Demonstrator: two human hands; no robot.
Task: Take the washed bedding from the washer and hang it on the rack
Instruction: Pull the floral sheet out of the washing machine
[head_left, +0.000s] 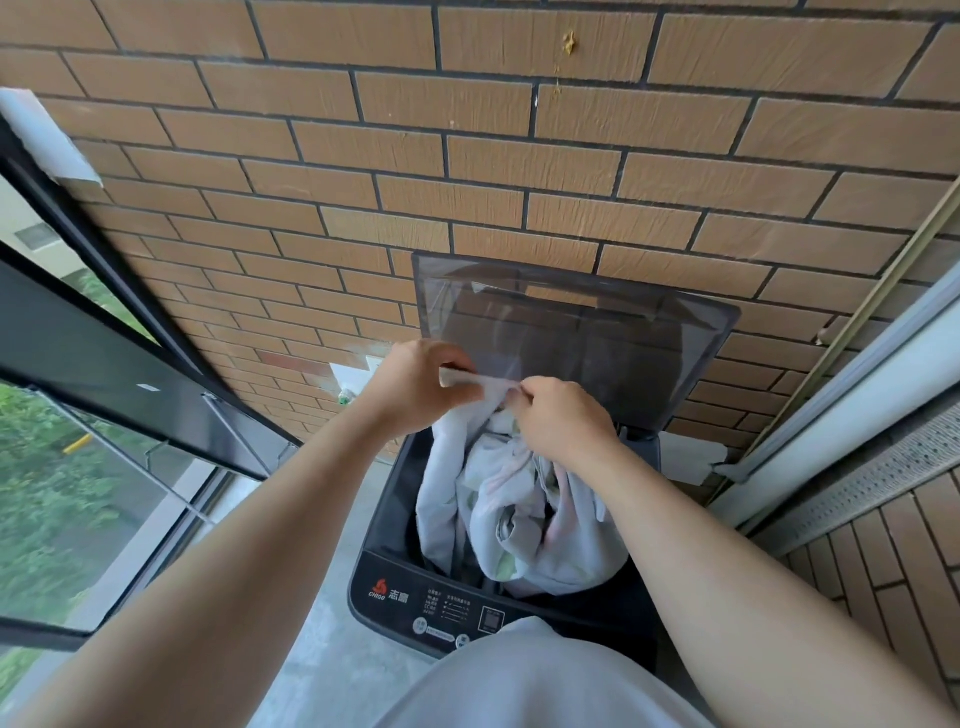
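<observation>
head view: left hand and right hand both pinch one edge of the pale bedding, stretched between them above the washer, the bulk lying inside its open tub.

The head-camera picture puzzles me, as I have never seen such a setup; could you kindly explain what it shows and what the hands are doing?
There is no robot here. A person wears one wide-angle camera on the head, looking forward and down, so the two bare forearms reaching in from below are their own. In front stands a black top-loading washer, its lid raised against a brick wall. A window is on the left. Pale bedding lies bunched in the drum opening. The left hand and the right hand each pinch the same edge of that bedding, stretched between them above the washer. No rack shows in this picture.
</observation>
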